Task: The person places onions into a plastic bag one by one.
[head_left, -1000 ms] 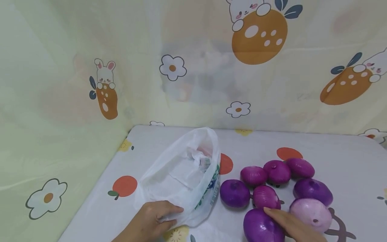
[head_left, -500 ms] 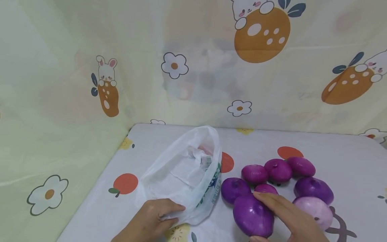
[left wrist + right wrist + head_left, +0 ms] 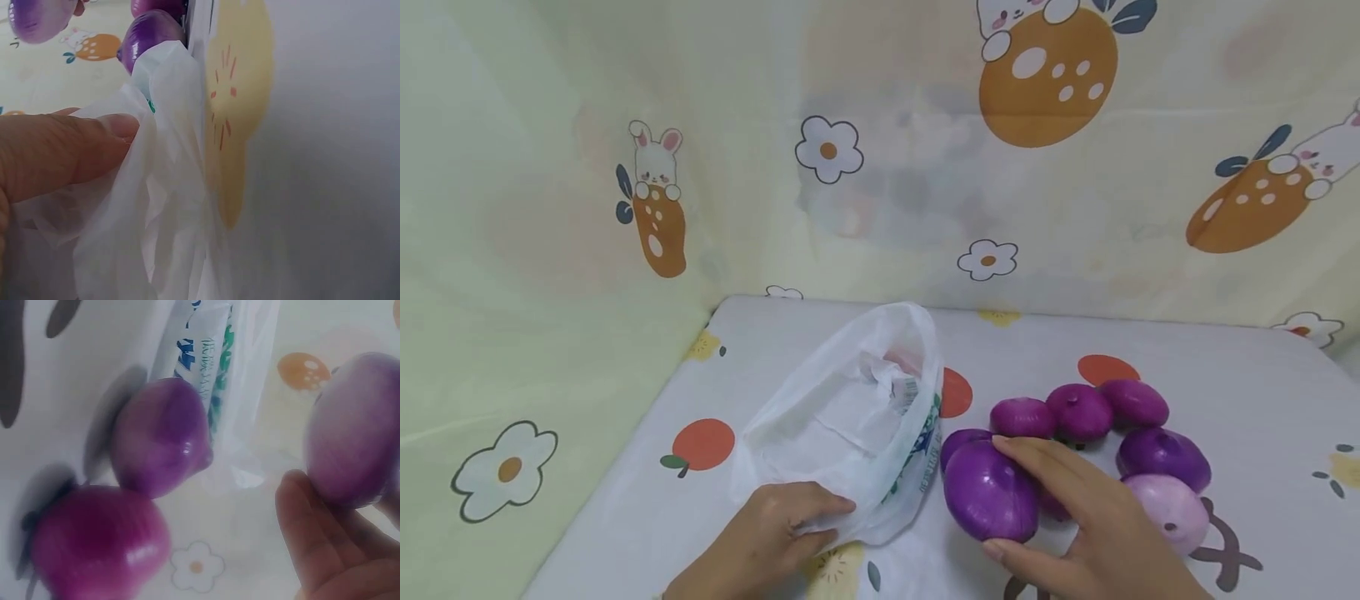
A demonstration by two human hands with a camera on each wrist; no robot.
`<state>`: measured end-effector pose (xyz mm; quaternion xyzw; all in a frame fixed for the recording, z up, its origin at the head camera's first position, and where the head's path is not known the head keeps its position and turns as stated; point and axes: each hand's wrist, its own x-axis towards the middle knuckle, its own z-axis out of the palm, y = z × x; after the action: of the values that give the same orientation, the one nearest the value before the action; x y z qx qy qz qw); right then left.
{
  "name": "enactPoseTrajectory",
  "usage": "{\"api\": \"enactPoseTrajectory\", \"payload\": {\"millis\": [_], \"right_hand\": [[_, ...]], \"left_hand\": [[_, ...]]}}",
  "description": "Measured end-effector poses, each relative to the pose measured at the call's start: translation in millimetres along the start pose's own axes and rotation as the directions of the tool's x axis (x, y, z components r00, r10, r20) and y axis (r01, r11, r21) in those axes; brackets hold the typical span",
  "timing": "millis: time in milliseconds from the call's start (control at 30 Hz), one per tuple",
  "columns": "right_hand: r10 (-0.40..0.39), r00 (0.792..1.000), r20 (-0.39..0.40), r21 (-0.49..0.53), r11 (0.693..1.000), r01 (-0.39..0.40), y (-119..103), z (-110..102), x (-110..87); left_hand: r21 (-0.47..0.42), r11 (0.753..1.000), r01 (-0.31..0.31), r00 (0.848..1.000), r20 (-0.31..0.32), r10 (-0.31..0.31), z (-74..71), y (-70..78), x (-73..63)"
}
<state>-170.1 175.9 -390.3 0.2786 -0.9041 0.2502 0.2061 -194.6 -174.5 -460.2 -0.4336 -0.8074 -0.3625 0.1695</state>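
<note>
A white plastic bag lies on the table with its mouth spread toward the camera. My left hand pinches the near edge of the bag, thumb and fingers on either side of the thin film, as the left wrist view also shows. My right hand grips a large purple onion between thumb and fingers, raised over the table just right of the bag. Behind it another purple onion is mostly covered in the head view but shows fully in the right wrist view. A magenta onion sits beside that one.
Several more onions stand right of the bag: magenta ones at the back, a dark purple one and a pale pink one near the right hand. A patterned curtain hangs behind the table.
My right hand has lifted the large purple onion from the front of the group and carried it left toward the bag. The left hand keeps its hold on the bag's edge.
</note>
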Motion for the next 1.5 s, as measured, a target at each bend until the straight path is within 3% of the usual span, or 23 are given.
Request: {"api": "enactPoseTrajectory", "payload": {"millis": [133, 233, 433, 633, 1000, 1267, 1500], "right_hand": [[-0.099, 0.994, -0.047, 0.056, 0.993, 0.101, 2.0, 3.3, 7.5], [-0.119, 0.991, -0.067, 0.085, 0.989, 0.124, 1.9, 7.0, 10.8], [-0.056, 0.998, -0.026, 0.110, 0.992, 0.058, -3.4, 15.5, 17.2], [-0.103, 0.994, -0.028, 0.186, 0.977, 0.106, -7.5, 23.6, 26.4], [-0.121, 0.992, -0.036, 0.272, 0.954, 0.126, -16.7, 38.9, 42.4], [-0.100, 0.995, 0.000, 0.293, 0.951, 0.095, -18.5, 51.9, 55.7], [-0.074, 0.996, 0.051, 0.313, 0.948, 0.055, -24.1, 62.6, 63.5]], "left_hand": [[0.015, 1.000, -0.019, 1.000, 0.001, 0.019, -1.4, -0.9, 0.3], [0.010, 1.000, -0.029, 1.000, 0.001, 0.029, -1.4, -1.6, 0.8], [-0.007, 1.000, 0.005, 1.000, 0.024, -0.005, -2.4, -0.6, 0.0], [0.000, 1.000, 0.007, 0.999, 0.035, -0.007, -2.6, 0.7, 2.1], [-0.017, 1.000, 0.013, 0.999, 0.033, -0.012, -2.9, 1.0, 1.3], [-0.026, 1.000, -0.009, 0.999, 0.036, 0.010, -2.8, -0.8, 2.7], [-0.061, 0.998, 0.007, 0.998, 0.067, -0.003, -2.8, -0.4, 2.2]]}}
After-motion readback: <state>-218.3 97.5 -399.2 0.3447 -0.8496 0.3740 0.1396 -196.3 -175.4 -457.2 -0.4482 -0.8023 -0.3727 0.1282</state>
